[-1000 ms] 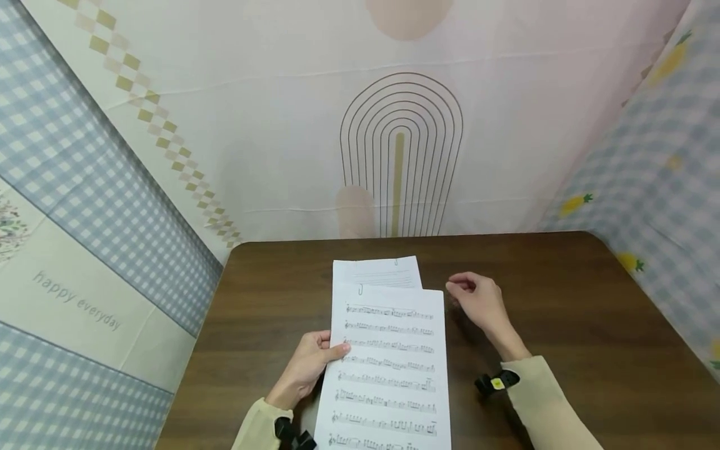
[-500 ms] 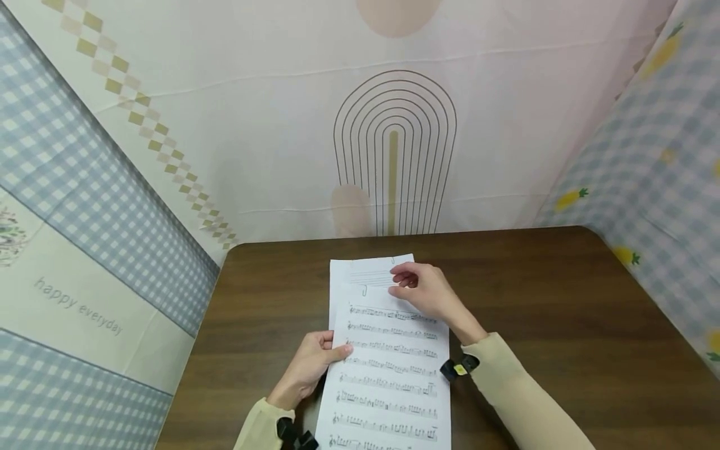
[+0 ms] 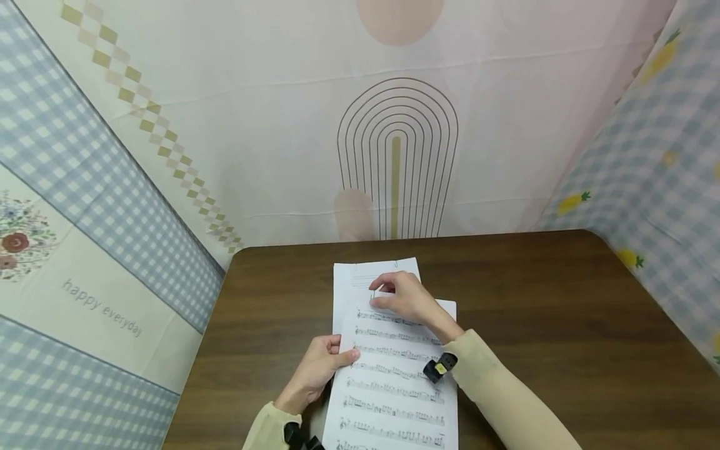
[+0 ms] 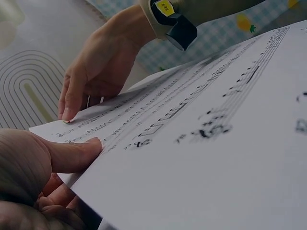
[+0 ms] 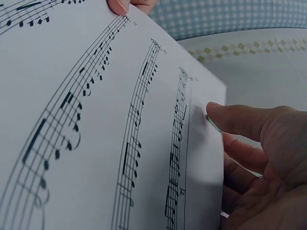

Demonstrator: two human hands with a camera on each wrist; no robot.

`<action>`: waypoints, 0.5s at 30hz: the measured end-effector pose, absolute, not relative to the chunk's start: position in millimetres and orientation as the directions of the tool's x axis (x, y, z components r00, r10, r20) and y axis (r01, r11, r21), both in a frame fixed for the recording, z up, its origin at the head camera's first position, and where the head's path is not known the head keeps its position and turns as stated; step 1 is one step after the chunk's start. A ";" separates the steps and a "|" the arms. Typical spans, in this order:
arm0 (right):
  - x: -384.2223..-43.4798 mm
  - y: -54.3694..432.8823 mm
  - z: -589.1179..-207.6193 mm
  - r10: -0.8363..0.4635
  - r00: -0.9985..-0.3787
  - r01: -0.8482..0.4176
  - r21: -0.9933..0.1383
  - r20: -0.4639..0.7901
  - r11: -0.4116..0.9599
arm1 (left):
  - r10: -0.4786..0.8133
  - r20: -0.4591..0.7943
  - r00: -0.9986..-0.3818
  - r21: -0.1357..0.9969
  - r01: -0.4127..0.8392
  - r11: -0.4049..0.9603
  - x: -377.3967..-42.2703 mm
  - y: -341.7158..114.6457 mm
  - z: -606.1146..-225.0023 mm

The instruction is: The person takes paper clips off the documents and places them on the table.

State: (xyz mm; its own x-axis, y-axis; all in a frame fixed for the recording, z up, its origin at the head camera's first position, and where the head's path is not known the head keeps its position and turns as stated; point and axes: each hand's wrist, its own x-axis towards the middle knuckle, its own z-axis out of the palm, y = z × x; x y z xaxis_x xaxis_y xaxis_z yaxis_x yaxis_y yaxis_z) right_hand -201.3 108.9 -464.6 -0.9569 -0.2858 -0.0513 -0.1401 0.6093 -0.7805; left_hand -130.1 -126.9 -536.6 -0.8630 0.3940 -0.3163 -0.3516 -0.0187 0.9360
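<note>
My left hand [image 3: 316,370] grips the left edge of a sheet of printed music [image 3: 394,390], thumb on the face and fingers behind. At the top edge of that sheet, my right hand [image 3: 409,299] pinches a thin greenish paper clip [image 5: 214,125]; in the right wrist view the thumb covers part of it. The left wrist view shows the right fingertips right at the sheet's far edge. Behind the held sheet lie more white papers [image 3: 344,294], with another small clip [image 3: 396,264] near their top edge.
The papers are over a dark brown wooden table [image 3: 534,300]. A pale printed cloth [image 3: 281,156] hangs behind its far edge. Blue checked cloths stand at the left [image 3: 95,150] and right [image 3: 635,175].
From the table on the right, my right hand has moved left over the sheet to the clip at its top and taken hold there. The left hand keeps its grip.
</note>
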 end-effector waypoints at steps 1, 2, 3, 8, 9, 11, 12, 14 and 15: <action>-201.5 108.3 -464.7 -0.282 -0.958 -0.136 -0.779 -0.054 0.612 | 0.395 -0.315 -0.863 0.936 -0.352 -0.021 -129.7 -126.7 -536.7; -201.8 107.8 -464.9 -0.278 -0.959 -0.133 -0.778 -0.056 0.614 | 0.396 -0.315 -0.863 0.936 -0.352 -0.024 -129.5 -126.6 -536.9; -201.8 107.2 -464.7 -0.274 -0.960 -0.130 -0.776 -0.057 0.617 | 0.397 -0.313 -0.863 0.936 -0.352 -0.026 -129.3 -126.6 -537.1; -202.8 106.3 -467.4 -0.270 -0.961 -0.130 -0.777 -0.054 0.616 | 0.398 -0.310 -0.863 0.936 -0.351 -0.033 -129.1 -126.7 -538.0; -202.9 106.1 -468.0 -0.272 -0.961 -0.132 -0.779 -0.051 0.613 | 0.399 -0.310 -0.863 0.935 -0.352 -0.034 -129.1 -126.6 -538.2; -202.8 105.6 -469.1 -0.273 -0.961 -0.139 -0.782 -0.042 0.607 | 0.398 -0.310 -0.864 0.936 -0.352 -0.035 -129.0 -126.5 -538.3; -202.7 105.2 -469.7 -0.274 -0.961 -0.144 -0.783 -0.036 0.606 | 0.397 -0.310 -0.864 0.935 -0.352 -0.035 -128.9 -126.5 -538.3; -202.7 104.5 -470.8 -0.273 -0.961 -0.143 -0.788 -0.033 0.599 | 0.397 -0.311 -0.864 0.935 -0.353 -0.034 -128.5 -126.7 -538.3; -202.6 104.1 -471.1 -0.273 -0.961 -0.141 -0.792 -0.034 0.595 | 0.396 -0.312 -0.864 0.935 -0.353 -0.033 -128.2 -126.9 -538.3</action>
